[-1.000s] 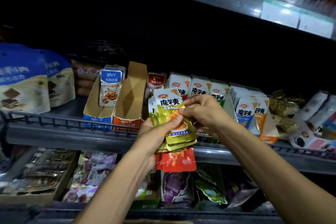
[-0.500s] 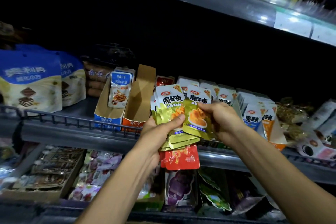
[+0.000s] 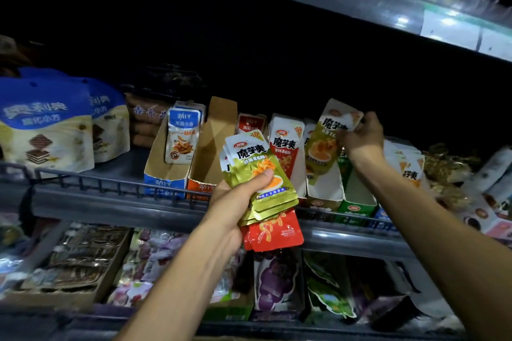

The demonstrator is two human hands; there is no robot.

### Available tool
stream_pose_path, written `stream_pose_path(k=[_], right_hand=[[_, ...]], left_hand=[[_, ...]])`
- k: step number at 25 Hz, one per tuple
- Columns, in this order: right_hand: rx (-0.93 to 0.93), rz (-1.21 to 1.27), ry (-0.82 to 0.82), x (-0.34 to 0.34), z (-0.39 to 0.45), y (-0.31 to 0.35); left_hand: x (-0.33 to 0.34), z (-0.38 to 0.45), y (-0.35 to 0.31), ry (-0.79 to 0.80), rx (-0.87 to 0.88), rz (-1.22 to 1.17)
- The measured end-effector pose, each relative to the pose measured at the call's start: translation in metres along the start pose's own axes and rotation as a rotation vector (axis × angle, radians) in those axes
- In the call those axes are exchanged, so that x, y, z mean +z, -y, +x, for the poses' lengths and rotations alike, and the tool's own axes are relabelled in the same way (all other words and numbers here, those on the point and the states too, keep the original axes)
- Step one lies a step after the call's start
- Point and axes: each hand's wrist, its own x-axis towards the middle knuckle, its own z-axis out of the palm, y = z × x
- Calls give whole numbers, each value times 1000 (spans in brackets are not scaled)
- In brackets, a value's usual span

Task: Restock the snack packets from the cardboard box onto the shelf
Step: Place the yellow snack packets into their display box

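While left hand [image 3: 235, 199] grips "魔芋爽" packets [image 3: 260, 174], right hand [image 3: 360, 138] holds one packet [image 3: 327, 141].

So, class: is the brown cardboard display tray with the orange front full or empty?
Empty, as far as shows: the orange-fronted tray shows only bare cardboard walls, while the blue-fronted tray beside it holds packets.

My left hand [image 3: 235, 202] held a stack of packets [image 3: 257, 174] in front of the shelf rail [image 3: 116, 183]. To the right, my right hand [image 3: 363, 138] held one packet [image 3: 329, 141] above the display boxes [image 3: 324, 194] standing on the shelf. Left of the stack stood an open carton [image 3: 213, 147], and further left big pouches [image 3: 47, 130]. A lower shelf [image 3: 360, 241] lay beneath.
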Motion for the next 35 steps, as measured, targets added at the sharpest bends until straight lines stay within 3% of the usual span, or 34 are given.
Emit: stream_pose_path(k=[4,6,9,13,16,18,20,24,28,31,35], right_hand=[[-223,-552,36,5,2,-37],[-292,-693,4,4,3,-42],[-222,-588,-35,3,-1,-37],[-304,-364,-42,-3,-32,-10],[-65,-41,301,1,-76,36],[93,-9,513,7,-100,53],[217,62,557,12,-111,58],[473,323,394,14,-102,59],[552,369,327,8,-89,53],[541,416,244,6,-75,47],[384,408,-48,-6,-42,31]], left_hand=[[3,3,1,19,1,4],[3,6,1,35,-1,7],[2,9,2,45,-3,1],[4,8,4,46,4,23],[4,9,7,44,61,89],[7,6,10,58,104,159],[10,2,12,68,141,216],[8,-4,9,110,69,154],[6,-5,3,120,37,102],[4,-5,3,72,45,94],[1,-1,0,12,69,33]])
